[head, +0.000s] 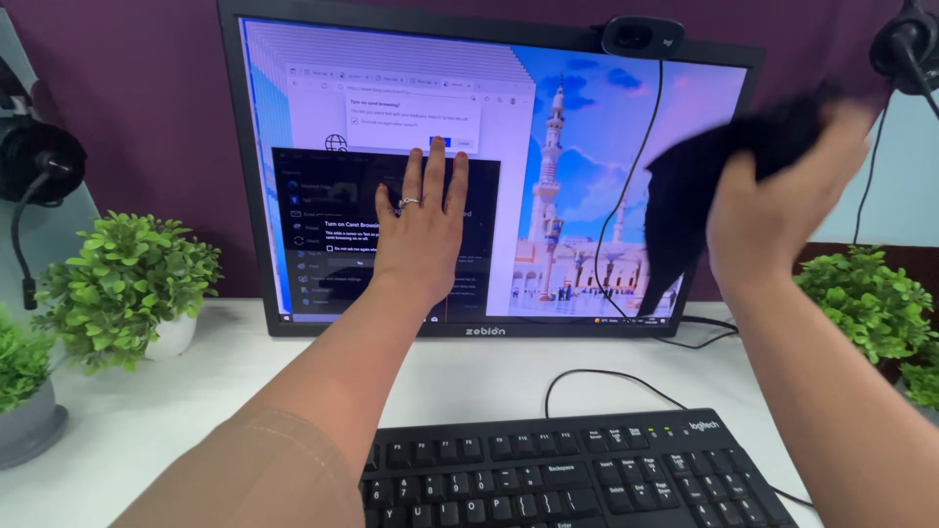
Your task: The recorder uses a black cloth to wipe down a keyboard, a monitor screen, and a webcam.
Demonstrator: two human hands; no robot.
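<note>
A black-framed computer monitor (626,117) stands on a white desk (176,401), its screen lit with windows and a picture of a tower. My left hand (423,227), wearing a ring, lies flat with fingers together against the left half of the screen. My right hand (778,210) is raised at the monitor's right edge and grips a black cloth (690,186), which hangs over the right part of the screen. The right hand and cloth are motion-blurred.
A black keyboard (587,474) lies in front of the monitor, its cable looping on the desk. A webcam (643,37) sits on the monitor's top edge. Potted green plants stand at left (127,284) and right (866,298). Black headsets hang at both upper corners.
</note>
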